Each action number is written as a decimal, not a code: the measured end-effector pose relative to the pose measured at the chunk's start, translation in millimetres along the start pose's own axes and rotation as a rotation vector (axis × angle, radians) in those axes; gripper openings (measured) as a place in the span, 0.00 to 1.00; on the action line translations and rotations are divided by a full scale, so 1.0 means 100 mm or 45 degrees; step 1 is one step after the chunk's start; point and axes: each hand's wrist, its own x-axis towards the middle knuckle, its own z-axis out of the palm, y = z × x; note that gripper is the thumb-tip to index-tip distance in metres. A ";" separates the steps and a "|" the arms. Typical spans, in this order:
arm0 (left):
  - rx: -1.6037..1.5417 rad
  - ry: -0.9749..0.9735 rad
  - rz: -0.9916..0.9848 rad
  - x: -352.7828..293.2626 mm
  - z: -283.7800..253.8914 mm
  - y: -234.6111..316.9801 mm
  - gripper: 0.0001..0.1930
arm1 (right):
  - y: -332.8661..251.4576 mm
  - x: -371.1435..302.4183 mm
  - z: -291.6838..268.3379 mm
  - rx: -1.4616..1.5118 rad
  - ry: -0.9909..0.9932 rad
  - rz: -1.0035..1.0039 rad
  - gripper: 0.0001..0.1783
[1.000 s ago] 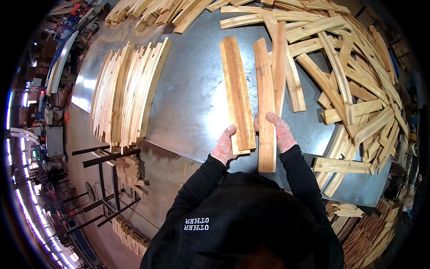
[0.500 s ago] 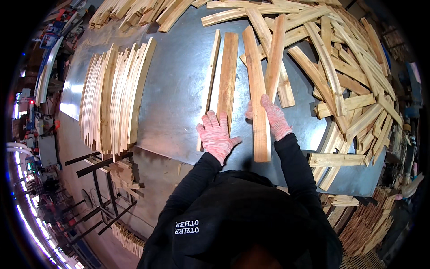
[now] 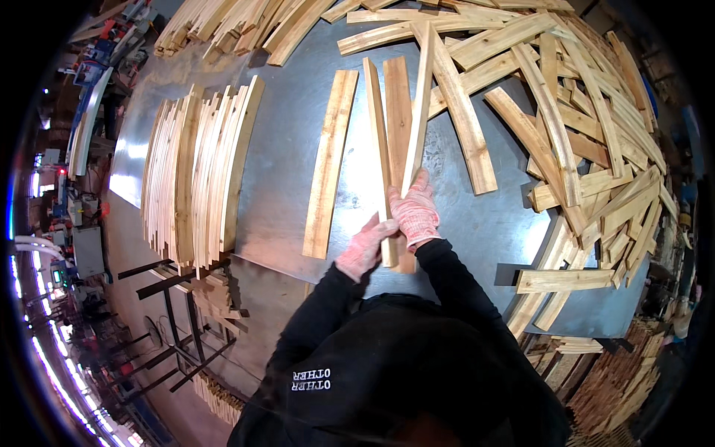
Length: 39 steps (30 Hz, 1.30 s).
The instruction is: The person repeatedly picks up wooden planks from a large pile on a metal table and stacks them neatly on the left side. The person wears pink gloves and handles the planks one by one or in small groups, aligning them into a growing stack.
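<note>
My left hand [image 3: 363, 247], in a pink-and-white knit glove, is closed round the near end of a narrow wooden board [image 3: 378, 141] tipped on its edge. Right beside it, my gloved right hand [image 3: 415, 212] grips the lower end of another wooden board [image 3: 421, 104], which slants up and away to the right. Between and partly behind these two lies a darker board [image 3: 398, 104], its near end showing under my hands. To the left, a single pale board [image 3: 331, 160] rests flat on the metal table [image 3: 287, 149], apart from my hands.
A tight row of boards on edge [image 3: 186, 179] stands at the table's left. Loose boards lie in a tangled pile [image 3: 596, 141] on the right, one board [image 3: 465, 119] reaching toward the middle. More stacked boards [image 3: 216, 26] line the far edge. A dark metal frame [image 3: 179, 320] stands lower left.
My hands have come together, the left moving right off a flat board and onto a narrow one. The right has moved left with its board, now turned edge-up. The leftmost board now lies flat.
</note>
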 end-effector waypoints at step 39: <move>1.446 0.637 0.974 2.14 -0.67 4.36 0.22 | 0.76 0.64 -0.74 -0.131 0.686 -0.794 0.26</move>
